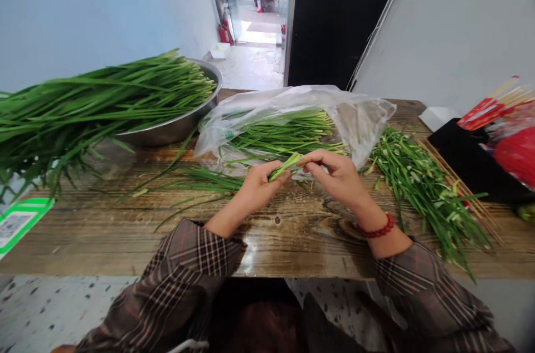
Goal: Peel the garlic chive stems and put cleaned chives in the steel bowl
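Green stalk bunch (290,163) sits in left hand (259,186), gripped between thumb and fingers, pale ends toward right hand (339,175). Right hand: fingers bent at those ends; cannot tell if pinching. Loose stalks (204,180) on tabletop (292,247), left of left hand. Clear plastic bag (361,119) with more stalks (284,133) just beyond both hands. Steel bowl (171,129) with big heap (125,91) farther off, beyond left hand to its left. Leafy pile (426,191) right of right hand. Black box (463,161) farther right. Red bead bracelet (378,229), right wrist.
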A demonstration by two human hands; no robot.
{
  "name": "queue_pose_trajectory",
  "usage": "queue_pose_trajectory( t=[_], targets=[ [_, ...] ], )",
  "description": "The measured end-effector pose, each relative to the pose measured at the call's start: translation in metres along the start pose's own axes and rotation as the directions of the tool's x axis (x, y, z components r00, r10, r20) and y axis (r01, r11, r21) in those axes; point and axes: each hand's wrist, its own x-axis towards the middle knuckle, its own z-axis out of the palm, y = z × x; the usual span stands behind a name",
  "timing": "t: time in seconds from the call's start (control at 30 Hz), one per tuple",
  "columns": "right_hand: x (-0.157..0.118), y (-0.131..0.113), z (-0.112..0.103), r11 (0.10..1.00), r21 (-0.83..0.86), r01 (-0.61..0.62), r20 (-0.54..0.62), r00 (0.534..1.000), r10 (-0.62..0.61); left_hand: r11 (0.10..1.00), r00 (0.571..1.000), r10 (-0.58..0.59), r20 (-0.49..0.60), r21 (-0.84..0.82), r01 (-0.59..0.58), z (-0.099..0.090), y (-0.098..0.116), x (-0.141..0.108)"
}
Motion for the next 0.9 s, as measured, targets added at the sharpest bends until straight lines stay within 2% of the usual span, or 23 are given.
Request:
queue_pose_trajectory(
  t=[0.07, 0.2, 0.27, 0.33, 0.4, 0.47, 0.57, 0.67, 0.73, 0.8, 0.83, 0.9],
  targets=[
    [-0.001, -0.001, 0.003, 0.999, 0.016, -0.044, 0.017, 0.999, 0.043, 1.0, 1.0, -0.014, -0.017, -0.001, 0.014, 0.001, -0.001, 0.0],
    [-0.003, -0.001, 0.011, 0.999, -0.05, 0.014, -0.002, 1.0, -0.014, 1.0, 1.0, 0.001, 0.026, -0.014, 0.0, 0.002, -0.002, 0.0],
    [-0.002, 0.002, 0.012, 1.0, -0.024, -0.019, -0.04, 0.999, 0.018, 1.0, 0.999, 0.01, 0.042, -0.012, -0.01, 0.001, -0.002, -0.001],
    [0.0, 0.008, 0.01, 0.993, 0.071, -0.095, -0.134, 0.986, 0.104, 1.0, 1.0, 0.006, 0.029, 0.003, -0.006, 0.0, -0.001, -0.002],
    [0.004, 0.018, 0.001, 0.968, 0.217, -0.126, -0.285, 0.94, 0.186, 1.0, 1.0, 0.001, -0.013, 0.005, 0.0, -0.002, -0.001, -0.002],
    [0.007, 0.028, -0.012, 0.934, 0.342, -0.105, -0.401, 0.883, 0.246, 0.999, 0.995, -0.001, -0.097, -0.038, -0.003, -0.005, -0.004, -0.002],
    [0.01, 0.036, -0.034, 0.906, 0.408, -0.113, -0.42, 0.858, 0.297, 0.99, 0.966, -0.02, -0.258, -0.142, -0.017, -0.008, -0.009, 0.0],
    [0.007, 0.034, -0.048, 0.929, 0.321, -0.185, -0.331, 0.897, 0.293, 0.987, 0.928, -0.032, -0.372, -0.16, -0.031, -0.013, -0.013, 0.002],
    [0.005, 0.031, -0.05, 0.958, 0.187, -0.217, -0.109, 0.965, 0.24, 0.992, 0.912, -0.014, -0.409, -0.12, -0.038, -0.016, -0.013, 0.002],
    [0.004, 0.031, -0.046, 0.99, 0.006, -0.138, 0.153, 0.979, 0.135, 0.998, 0.884, 0.031, -0.467, -0.029, -0.05, -0.02, -0.013, 0.001],
    [0.004, 0.033, -0.042, 0.994, -0.089, -0.064, 0.228, 0.97, 0.083, 0.997, 0.853, 0.074, -0.517, 0.044, -0.06, -0.022, -0.012, -0.001],
    [0.004, 0.037, -0.031, 0.959, -0.276, 0.066, 0.246, 0.969, 0.005, 0.966, 0.765, 0.226, -0.602, 0.24, -0.097, -0.025, -0.013, -0.003]
  ],
)
